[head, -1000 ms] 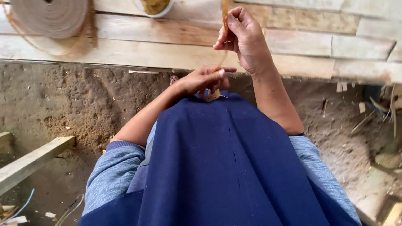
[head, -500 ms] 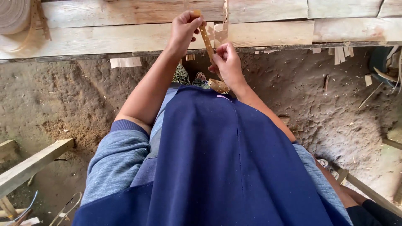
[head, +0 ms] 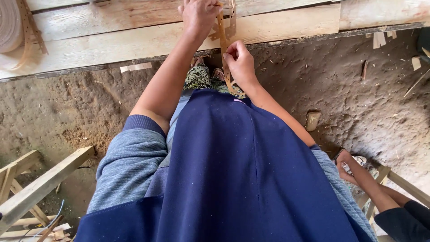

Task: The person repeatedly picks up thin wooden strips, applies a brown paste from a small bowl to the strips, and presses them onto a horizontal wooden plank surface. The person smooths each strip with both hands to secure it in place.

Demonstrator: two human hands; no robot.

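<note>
A thin tan strip (head: 222,42) runs down from the pale wooden bench (head: 112,40) toward my lap. My left hand (head: 197,13) grips its upper end at the top edge of the view, over the bench planks. Lower down, my right hand (head: 239,62) pinches the same strip between thumb and fingers, just above my dark blue apron (head: 233,170). The strip's bottom end curves onto the apron's top edge. A patterned cloth (head: 199,76) shows between my arms.
A coil of tan strip (head: 13,27) lies on the bench at far left. Wooden frame pieces (head: 40,183) stand at lower left. Another person's foot and leg (head: 358,172) rest by a wooden rail at lower right. Dirt floor with wood scraps (head: 380,40) lies beyond.
My left hand has risen higher along the strip to the top of the view. My right hand has stayed low on the strip, and the view has tilted down a little.
</note>
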